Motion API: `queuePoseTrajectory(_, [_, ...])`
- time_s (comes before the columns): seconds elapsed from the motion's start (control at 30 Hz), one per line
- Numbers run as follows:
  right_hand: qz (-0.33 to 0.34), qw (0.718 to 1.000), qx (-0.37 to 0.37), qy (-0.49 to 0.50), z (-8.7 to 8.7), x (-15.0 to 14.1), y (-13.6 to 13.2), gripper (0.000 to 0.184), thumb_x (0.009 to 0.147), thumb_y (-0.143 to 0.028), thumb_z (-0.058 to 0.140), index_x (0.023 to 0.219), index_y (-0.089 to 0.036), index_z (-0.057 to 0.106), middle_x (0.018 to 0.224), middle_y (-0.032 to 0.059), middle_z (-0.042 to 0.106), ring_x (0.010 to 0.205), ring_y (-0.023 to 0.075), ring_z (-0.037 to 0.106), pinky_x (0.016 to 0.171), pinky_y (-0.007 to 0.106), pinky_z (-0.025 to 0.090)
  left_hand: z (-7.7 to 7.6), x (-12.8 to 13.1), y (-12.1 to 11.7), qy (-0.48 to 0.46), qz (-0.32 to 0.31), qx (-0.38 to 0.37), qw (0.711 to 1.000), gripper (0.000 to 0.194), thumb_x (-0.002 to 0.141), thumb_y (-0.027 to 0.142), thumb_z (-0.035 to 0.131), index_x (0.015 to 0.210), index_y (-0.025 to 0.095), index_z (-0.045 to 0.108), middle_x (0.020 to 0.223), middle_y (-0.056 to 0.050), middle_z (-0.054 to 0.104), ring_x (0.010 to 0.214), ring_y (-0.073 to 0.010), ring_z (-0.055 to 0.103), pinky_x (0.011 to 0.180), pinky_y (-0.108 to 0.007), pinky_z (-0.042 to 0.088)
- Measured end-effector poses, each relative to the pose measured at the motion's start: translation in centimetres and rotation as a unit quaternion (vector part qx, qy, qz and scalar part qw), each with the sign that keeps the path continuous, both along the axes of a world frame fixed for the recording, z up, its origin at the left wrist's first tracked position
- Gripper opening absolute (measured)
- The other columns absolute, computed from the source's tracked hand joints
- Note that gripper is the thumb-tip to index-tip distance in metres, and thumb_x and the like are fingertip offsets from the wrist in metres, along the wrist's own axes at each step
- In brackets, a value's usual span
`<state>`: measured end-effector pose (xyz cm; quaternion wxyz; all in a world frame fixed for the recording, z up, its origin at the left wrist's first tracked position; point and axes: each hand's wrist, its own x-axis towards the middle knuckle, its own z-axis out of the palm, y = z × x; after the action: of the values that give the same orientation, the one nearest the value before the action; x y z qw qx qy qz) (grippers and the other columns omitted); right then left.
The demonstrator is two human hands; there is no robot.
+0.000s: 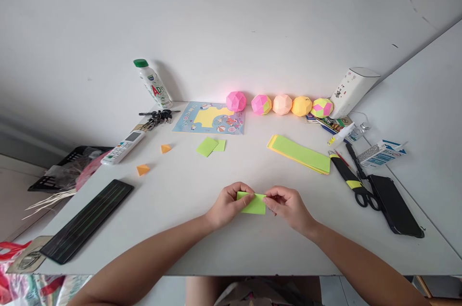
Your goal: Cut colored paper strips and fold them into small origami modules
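A small green piece of paper [257,206], rectangular in shape, is held up between my two hands above the near part of the white table. My left hand [231,204] grips its left side, with the thumb lying across the front. At the upper right corner my right hand [285,204] pinches the paper between thumb and fingers. Beyond the hands lie green paper squares [207,146], one overlapping another. A stack of long paper strips [301,153], green on top with yellow beneath, rests farther right. Two small folded orange pieces [143,170] sit to the left.
Several faceted paper balls [282,104] line the wall beside a blue booklet [184,123]. On the right are scissors [348,178], a black phone [395,205], a glue bottle [341,135] and a small box [382,153]. At left lie a remote [123,147], a black slab [88,219] and a bottle [155,85].
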<state>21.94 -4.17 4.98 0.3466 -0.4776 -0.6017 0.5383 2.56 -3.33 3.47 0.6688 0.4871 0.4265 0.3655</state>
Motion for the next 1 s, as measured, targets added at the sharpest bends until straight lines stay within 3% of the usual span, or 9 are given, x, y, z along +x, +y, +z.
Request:
queuePoseTrajectory(0.17, [0.009, 1.0, 0.001, -0.007, -0.2, 0.1, 0.0, 0.019, 0.079, -0.035, 0.059, 0.077, -0.016, 0.063, 0.064, -0.0005, 0.056, 0.054, 0.0098, 0.049, 0.047, 0.021, 0.043, -0.1, 0.0, 0.0, 0.004, -0.002, 0.008, 1.0, 0.027, 0.075, 0.041, 0.062, 0.078, 0.015, 0.057, 0.073, -0.002, 0.06, 0.064, -0.0122, 0.053, 0.058, -0.024, 0.041])
queuePoseTrajectory(0.33, [0.021, 0.994, 0.093, -0.049, -0.8, -0.1, -0.2, 0.016, 0.08, -0.029, 0.059, 0.087, -0.017, 0.066, 0.075, 0.0036, 0.065, 0.063, 0.0129, 0.056, 0.056, 0.023, 0.046, -0.5, 0.2, -0.2, 0.027, -0.041, 0.041, 0.998, 0.025, 0.077, 0.039, 0.061, 0.079, 0.014, 0.06, 0.074, -0.003, 0.061, 0.065, -0.0125, 0.054, 0.061, -0.025, 0.043])
queuePoseTrajectory(0.43, [0.044, 0.988, 0.123, -0.082, -0.9, -0.3, -0.3, 0.017, 0.083, -0.029, 0.056, 0.081, -0.017, 0.068, 0.066, 0.003, 0.065, 0.055, 0.012, 0.054, 0.05, 0.022, 0.044, -0.7, 0.3, -0.3, 0.05, -0.053, 0.048, 0.996, 0.024, 0.076, 0.038, 0.061, 0.079, 0.014, 0.062, 0.073, -0.003, 0.062, 0.065, -0.0123, 0.054, 0.06, -0.024, 0.042])
queuePoseTrajectory(0.6, [0.02, 0.991, 0.117, -0.061, -0.4, -0.1, -0.3, 0.021, 0.084, -0.03, 0.053, 0.077, -0.017, 0.068, 0.062, 0.0024, 0.062, 0.054, 0.0123, 0.055, 0.049, 0.022, 0.044, -0.7, 0.4, -0.3, 0.007, -0.034, -0.002, 0.999, 0.027, 0.074, 0.04, 0.063, 0.078, 0.014, 0.06, 0.071, -0.002, 0.063, 0.065, -0.0129, 0.057, 0.061, -0.025, 0.044])
queuePoseTrajectory(0.77, [0.028, 0.994, 0.091, -0.054, -0.4, 0.0, -0.1, 0.02, 0.084, -0.032, 0.052, 0.078, -0.017, 0.064, 0.063, 0.001, 0.06, 0.053, 0.0107, 0.052, 0.047, 0.02, 0.042, -0.7, 0.4, -0.1, -0.008, -0.021, 0.0, 1.0, 0.028, 0.073, 0.04, 0.065, 0.071, 0.014, 0.057, 0.067, -0.001, 0.061, 0.062, -0.0122, 0.055, 0.059, -0.025, 0.043])
queuePoseTrajectory(1.0, [0.065, 0.979, 0.168, -0.098, -0.7, -0.7, -0.3, 0.019, 0.086, -0.03, 0.049, 0.077, -0.017, 0.059, 0.066, 0.0009, 0.057, 0.056, 0.0099, 0.046, 0.049, 0.02, 0.038, -1.1, 0.6, -0.5, 0.022, -0.099, 0.028, 0.994, 0.028, 0.073, 0.039, 0.064, 0.071, 0.012, 0.058, 0.063, 0.0, 0.055, 0.058, -0.0099, 0.049, 0.055, -0.023, 0.038])
